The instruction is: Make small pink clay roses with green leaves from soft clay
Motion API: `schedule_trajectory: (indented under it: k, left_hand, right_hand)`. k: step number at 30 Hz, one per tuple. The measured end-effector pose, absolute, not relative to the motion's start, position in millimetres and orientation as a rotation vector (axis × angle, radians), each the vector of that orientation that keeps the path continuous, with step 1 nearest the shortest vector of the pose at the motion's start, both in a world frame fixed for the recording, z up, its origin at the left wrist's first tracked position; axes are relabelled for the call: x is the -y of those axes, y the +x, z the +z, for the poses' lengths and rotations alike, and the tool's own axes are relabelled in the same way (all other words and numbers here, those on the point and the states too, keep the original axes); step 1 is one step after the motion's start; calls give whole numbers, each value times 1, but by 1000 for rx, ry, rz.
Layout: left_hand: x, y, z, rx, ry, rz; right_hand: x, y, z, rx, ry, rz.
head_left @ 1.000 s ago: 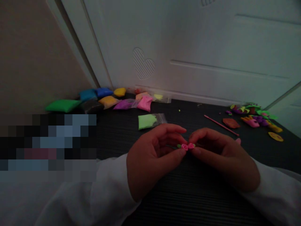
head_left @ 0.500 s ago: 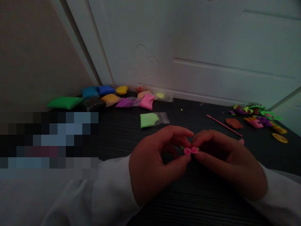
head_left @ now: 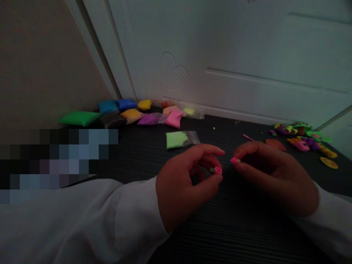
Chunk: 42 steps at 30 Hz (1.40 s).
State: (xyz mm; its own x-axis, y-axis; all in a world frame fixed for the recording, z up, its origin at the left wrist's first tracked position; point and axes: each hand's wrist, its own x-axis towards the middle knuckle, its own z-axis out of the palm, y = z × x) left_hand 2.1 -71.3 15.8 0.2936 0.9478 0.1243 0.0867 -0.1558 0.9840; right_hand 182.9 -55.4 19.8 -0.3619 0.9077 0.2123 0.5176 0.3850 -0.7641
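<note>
My left hand (head_left: 189,183) holds a small pink clay rose (head_left: 218,171) with a green leaf, between the thumb and the curled fingers; its index finger stretches out above. My right hand (head_left: 277,176) pinches a second pink clay rose (head_left: 234,160), also with a bit of green, between thumb and index finger. A narrow gap separates the two roses. Beyond my hands lies a bag of light green clay (head_left: 176,140). Behind the right hand a pink stick (head_left: 248,137) is partly covered, as is a flat reddish-brown clay piece (head_left: 275,144).
Bags of coloured clay, among them a green one (head_left: 80,118) and a pink one (head_left: 174,118), line the back left of the dark table (head_left: 209,234). Finished-looking clay pieces (head_left: 301,143) and a yellow disc (head_left: 329,162) lie at the right. A white panel (head_left: 247,44) rises behind.
The two roses, side by side and touching before, are now apart. My right hand has moved up and to the right with its rose, while the left hand keeps the other.
</note>
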Motion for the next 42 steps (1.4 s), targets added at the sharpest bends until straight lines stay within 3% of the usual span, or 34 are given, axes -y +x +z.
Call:
schedule_trajectory:
  k: [7,10,19,25,42]
  left_hand:
    - [67,2,13,-1014,1463,967]
    - [65,1,12,-979,1481,939]
    - [60,-1,15,-950,1363,894]
    - [53,-1,16,-824,1101,862]
    - [52,-2,11,-775,1106,789]
  right_hand:
    - [11,209,7,2290,-1340,122]
    - [5,213,2,2371,-1324,0]
    - [11,216,23,2441,-1388,149]
    - [41,196,40,2333,-1163,297]
    - [68,174,28,2302,-1042,247]
